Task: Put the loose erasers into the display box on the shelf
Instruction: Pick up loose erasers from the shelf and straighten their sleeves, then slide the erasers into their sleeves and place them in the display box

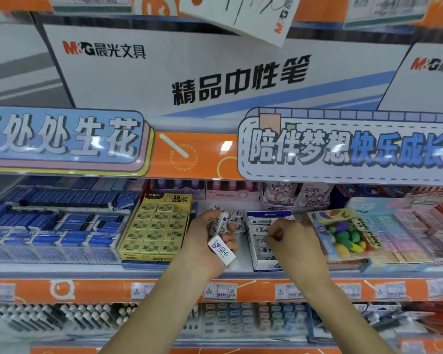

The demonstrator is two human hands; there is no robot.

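Observation:
My left hand (205,247) is closed around several white erasers with blue print (221,247), held above the shelf just left of the display box. The white and blue display box (260,264) stands on the shelf with rows of the same erasers inside. My right hand (290,241) hovers over the box with its fingers curled and pinched together; whether it holds an eraser is hidden. A few loose erasers (237,221) lie on the shelf behind my left hand, between the box and the yellow box.
A yellow box of 2B erasers (155,228) stands left of my left hand. Blue eraser packs (54,226) fill the far left. A box of colourful shaped erasers (343,235) sits right of the display box. An orange shelf edge with price tags (220,291) runs below.

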